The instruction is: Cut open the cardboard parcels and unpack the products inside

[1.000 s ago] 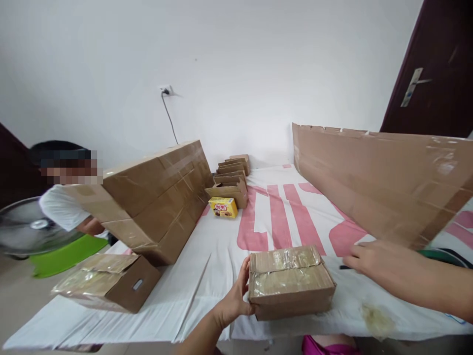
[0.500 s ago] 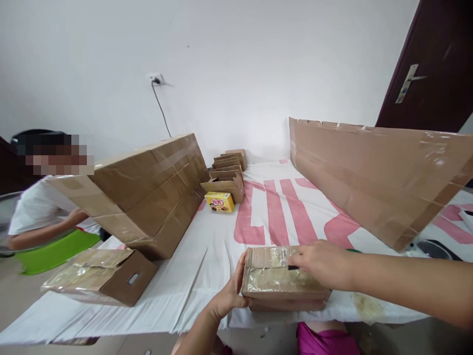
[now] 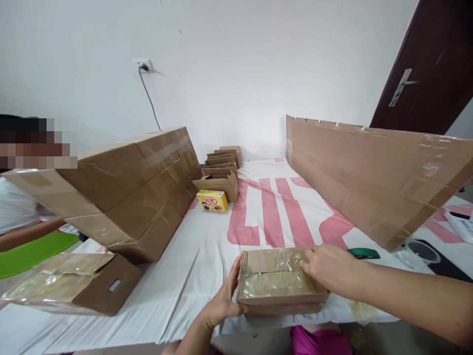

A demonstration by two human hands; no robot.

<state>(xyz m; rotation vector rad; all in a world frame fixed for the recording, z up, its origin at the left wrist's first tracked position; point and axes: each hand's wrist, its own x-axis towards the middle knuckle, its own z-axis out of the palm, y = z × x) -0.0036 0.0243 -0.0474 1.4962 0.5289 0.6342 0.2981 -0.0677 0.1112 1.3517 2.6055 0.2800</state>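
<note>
A small cardboard box (image 3: 277, 283), covered in clear tape, lies at the near edge of the white and pink sheeted table (image 3: 273, 217). My left hand (image 3: 223, 298) grips the box's left end, with the thumb on top. My right hand (image 3: 328, 268) rests on the box's top right corner. Its fingers are curled together, and what they pinch is hidden.
A long taped carton (image 3: 129, 187) lies at the left, with a smaller carton (image 3: 74, 281) in front of it. A tall cardboard panel (image 3: 369, 172) stands at the right. At the back are a yellow packet (image 3: 212, 200) and several open cartons (image 3: 219, 175). Green tape roll (image 3: 364, 253), plastic cup (image 3: 417, 251). Another person's arm (image 3: 22, 236) shows at the far left.
My right hand came in from the table at the right, carrying a small dark object, and settled on top of the box. My left hand stayed on the box's left end.
</note>
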